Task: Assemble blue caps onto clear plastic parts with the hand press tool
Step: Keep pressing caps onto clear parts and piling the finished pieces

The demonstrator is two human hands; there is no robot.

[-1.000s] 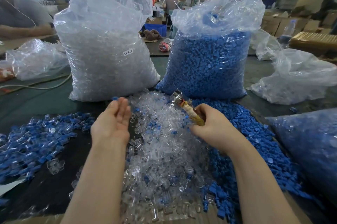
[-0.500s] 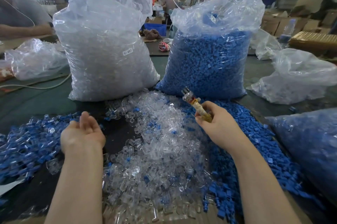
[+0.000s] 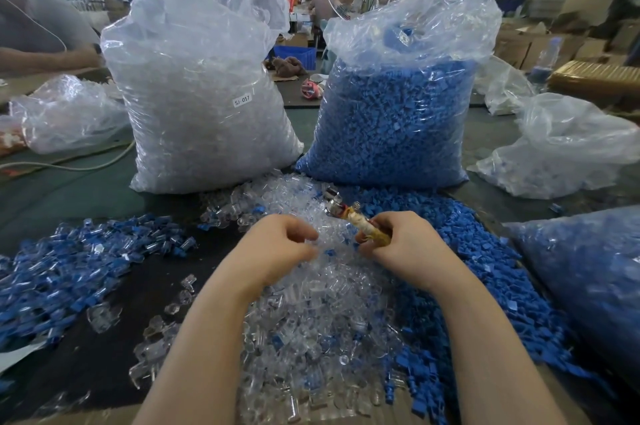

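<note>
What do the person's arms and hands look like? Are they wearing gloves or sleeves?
No gloves and no sleeves show. Both forearms are bare from the bottom edge of the picture up to the wrists. The left hand and the right hand are bare too, with no rings, watch or bands that can be seen.

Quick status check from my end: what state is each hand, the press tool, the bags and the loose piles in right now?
Left hand: fingers curled over the clear parts pile; contents of the grip not visible.
Right hand: grips the hand press tool.
Hand press tool: held tilted, metal head up and away.
Clear parts bag: upright, full.
Blue caps bag: upright, top open.
Clear parts pile: loose, centre.
Blue caps pile: loose, right.
Assembled parts pile: loose, left.
</note>
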